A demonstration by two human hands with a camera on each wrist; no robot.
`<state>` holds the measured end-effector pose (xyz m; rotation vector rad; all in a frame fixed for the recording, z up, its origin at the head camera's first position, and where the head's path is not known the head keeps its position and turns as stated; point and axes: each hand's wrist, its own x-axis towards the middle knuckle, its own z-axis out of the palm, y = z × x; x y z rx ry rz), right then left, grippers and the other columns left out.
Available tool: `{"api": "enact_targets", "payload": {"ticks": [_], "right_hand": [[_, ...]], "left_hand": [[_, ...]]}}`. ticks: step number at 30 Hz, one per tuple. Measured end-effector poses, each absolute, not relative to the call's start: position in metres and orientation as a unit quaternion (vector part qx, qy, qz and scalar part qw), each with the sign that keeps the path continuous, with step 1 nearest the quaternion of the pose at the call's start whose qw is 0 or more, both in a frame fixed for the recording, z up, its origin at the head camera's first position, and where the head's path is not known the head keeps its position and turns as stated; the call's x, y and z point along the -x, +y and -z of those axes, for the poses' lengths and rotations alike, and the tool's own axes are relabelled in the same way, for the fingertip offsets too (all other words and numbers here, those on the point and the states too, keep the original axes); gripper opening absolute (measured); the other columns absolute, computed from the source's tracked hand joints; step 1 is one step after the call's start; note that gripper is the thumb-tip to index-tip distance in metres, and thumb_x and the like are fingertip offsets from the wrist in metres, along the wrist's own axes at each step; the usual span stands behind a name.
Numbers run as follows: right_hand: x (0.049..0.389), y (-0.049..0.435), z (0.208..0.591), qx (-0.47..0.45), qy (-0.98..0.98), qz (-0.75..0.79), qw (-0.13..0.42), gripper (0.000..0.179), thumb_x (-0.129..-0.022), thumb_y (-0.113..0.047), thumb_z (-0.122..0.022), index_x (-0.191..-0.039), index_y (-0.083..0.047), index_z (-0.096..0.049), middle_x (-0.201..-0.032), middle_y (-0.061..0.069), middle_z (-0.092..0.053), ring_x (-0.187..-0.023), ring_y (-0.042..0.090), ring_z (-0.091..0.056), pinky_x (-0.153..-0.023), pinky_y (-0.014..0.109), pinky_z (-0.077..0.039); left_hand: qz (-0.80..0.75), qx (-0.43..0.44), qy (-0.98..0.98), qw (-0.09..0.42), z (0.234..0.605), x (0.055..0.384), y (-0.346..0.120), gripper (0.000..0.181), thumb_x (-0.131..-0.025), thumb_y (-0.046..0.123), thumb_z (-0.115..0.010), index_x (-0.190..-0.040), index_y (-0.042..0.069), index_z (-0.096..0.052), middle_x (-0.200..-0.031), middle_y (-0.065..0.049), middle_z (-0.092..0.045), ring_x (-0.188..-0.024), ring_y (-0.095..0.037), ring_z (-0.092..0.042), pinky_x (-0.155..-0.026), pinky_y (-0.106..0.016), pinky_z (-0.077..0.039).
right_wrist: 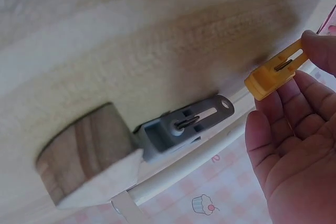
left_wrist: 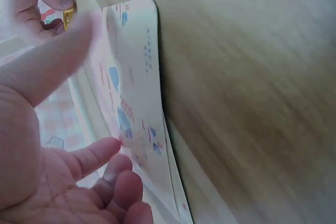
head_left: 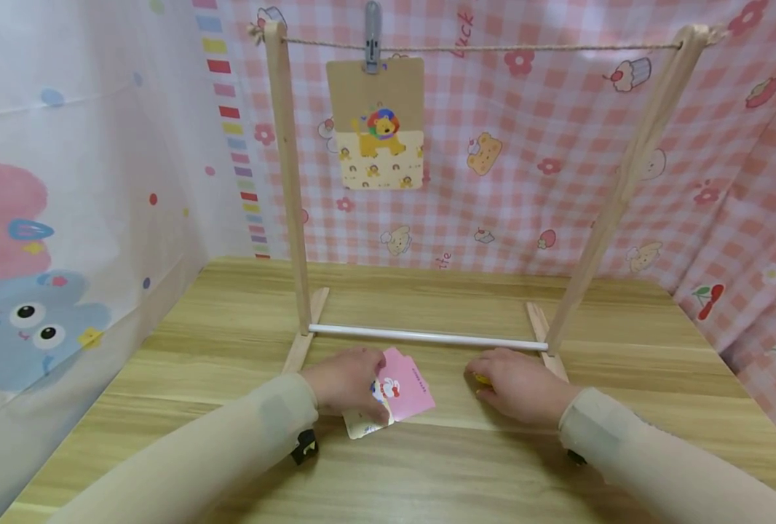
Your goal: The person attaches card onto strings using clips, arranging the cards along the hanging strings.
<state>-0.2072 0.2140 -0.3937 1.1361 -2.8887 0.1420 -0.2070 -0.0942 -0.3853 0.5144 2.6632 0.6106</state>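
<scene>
My left hand reaches over a pink and cream card with a cartoon picture. In the left wrist view the thumb lies across the card, the fingers are loosely bent, and one fingertip is at its surface. Another card's edge shows underneath. My right hand pinches a yellow clothespin between thumb and fingers, just above the table. A grey clothespin lies beside a wooden foot in the right wrist view.
A wooden frame stands behind the hands, with a white rod low across it. Twine runs along its top. From it hangs a lion card, held by a grey clothespin. Patterned cloth covers the back.
</scene>
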Motion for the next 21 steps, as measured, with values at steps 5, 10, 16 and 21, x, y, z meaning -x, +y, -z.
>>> {"api": "enact_targets", "payload": {"ticks": [5,10,16,21], "right_hand": [[0.2076,0.2129,0.3916,-0.374,-0.926,-0.047,0.023,0.027,-0.093,-0.013,-0.08,-0.118,-0.008,-0.073,-0.116,0.007,-0.073,-0.113,0.028,-0.07,-0.101,0.048,-0.057],[0.2071,0.2124,0.3912,-0.377,-0.925,-0.045,0.02,0.026,-0.092,-0.014,-0.081,-0.116,-0.009,-0.073,-0.114,0.006,-0.073,-0.112,0.027,-0.07,-0.1,0.047,-0.057],[0.207,0.2129,0.3926,-0.373,-0.927,-0.043,0.014,0.026,-0.093,-0.014,-0.08,-0.117,-0.008,-0.073,-0.116,0.007,-0.073,-0.113,0.028,-0.069,-0.1,0.048,-0.057],[0.207,0.2138,0.3948,-0.375,-0.926,-0.044,0.024,0.027,-0.092,-0.014,-0.08,-0.117,-0.007,-0.073,-0.114,0.007,-0.073,-0.111,0.027,-0.07,-0.099,0.047,-0.058]], "left_hand": [[-0.208,-0.17,0.949,0.162,0.3828,0.2044,-0.0927,0.084,-0.069,0.041,-0.099,-0.135,0.006,-0.06,-0.109,-0.002,-0.058,-0.096,-0.018,-0.055,-0.084,-0.035,-0.051],[-0.2,-0.162,0.952,0.166,0.3837,0.2054,-0.0898,0.084,-0.065,0.035,-0.101,-0.132,0.005,-0.06,-0.103,-0.001,-0.058,-0.093,-0.018,-0.056,-0.084,-0.035,-0.052],[-0.201,-0.154,0.952,0.172,0.3857,0.2093,-0.0899,0.098,-0.062,0.035,-0.103,-0.142,0.003,-0.055,-0.11,-0.003,-0.061,-0.097,-0.019,-0.059,-0.092,-0.039,-0.054],[-0.204,-0.153,0.952,0.172,0.3865,0.2116,-0.0907,0.099,-0.061,0.035,-0.103,-0.143,0.004,-0.055,-0.11,-0.004,-0.06,-0.094,-0.019,-0.059,-0.087,-0.037,-0.056]]}}
